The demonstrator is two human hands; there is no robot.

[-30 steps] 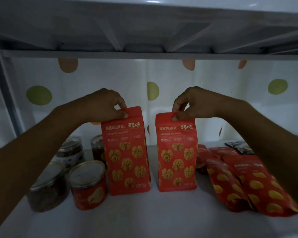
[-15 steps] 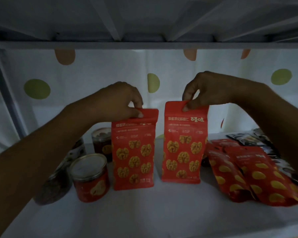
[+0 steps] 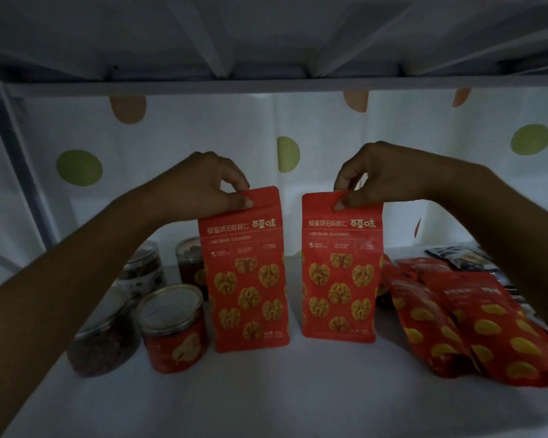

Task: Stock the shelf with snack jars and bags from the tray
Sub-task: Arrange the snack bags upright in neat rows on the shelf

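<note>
Shelf point(image 3: 266, 393): white, under everything.
Red jar point(image 3: 171, 327): upright, below and left of the left hand's fingers point(image 3: 241, 202), touching a dark jar point(image 3: 105, 339).
Left bag point(image 3: 247, 279): upright on the shelf, top pinched by the left hand point(image 3: 203, 184).
Right bag point(image 3: 340, 273): upright near it, top pinched by the right hand point(image 3: 380, 175).
Flat bags point(image 3: 487, 327): lying below and right of the right fingers.
Curtain point(image 3: 203, 128): dotted, behind both hands.

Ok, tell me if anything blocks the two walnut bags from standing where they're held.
Nothing visible does. The left hand and right hand pinch the tops of the left bag and right bag, both upright on the shelf between the jars and the flat bags.
</note>
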